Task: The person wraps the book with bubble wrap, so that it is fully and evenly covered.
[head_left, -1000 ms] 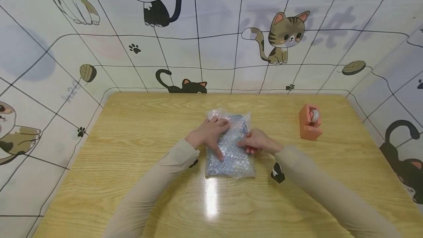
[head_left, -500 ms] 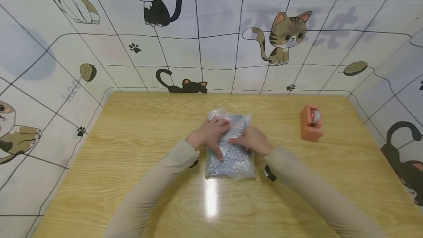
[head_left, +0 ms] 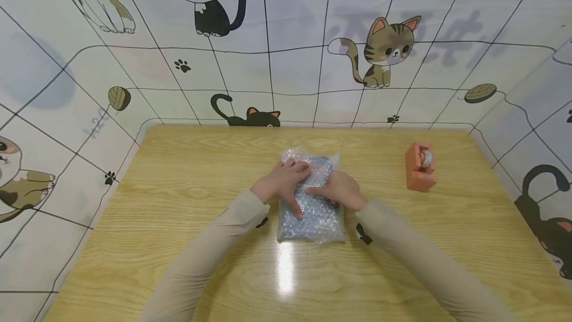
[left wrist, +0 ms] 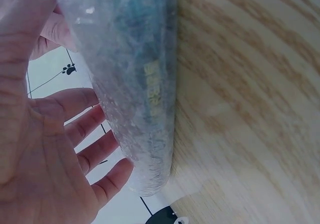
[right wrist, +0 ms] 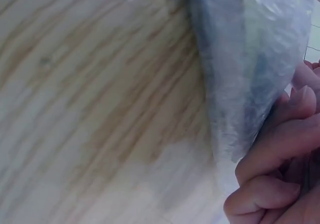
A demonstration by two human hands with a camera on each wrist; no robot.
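Note:
A flat, book-like blue package in clear bubble wrap (head_left: 310, 222) lies on the wooden table. Yellowish lettering shows through the wrap in the left wrist view. My left hand (head_left: 284, 183) rests across its left side, fingers and thumb spread. On the right side sits my right hand (head_left: 341, 189), its thumb stretched flat over the wrap. In the right wrist view the other fingers (right wrist: 267, 199) are curled against the package's edge, and nothing shows between them. What lies under the right thumb is hidden.
A salmon-pink tape dispenser (head_left: 419, 175) with a roll of clear tape stands on the table (head_left: 201, 173) to the right. A cat-patterned cloth (head_left: 295, 73) hangs behind the table and at both sides.
My right hand has moved left and slightly up, farther onto the package, and its thumb now reaches toward the middle. The left hand and the package stay in place.

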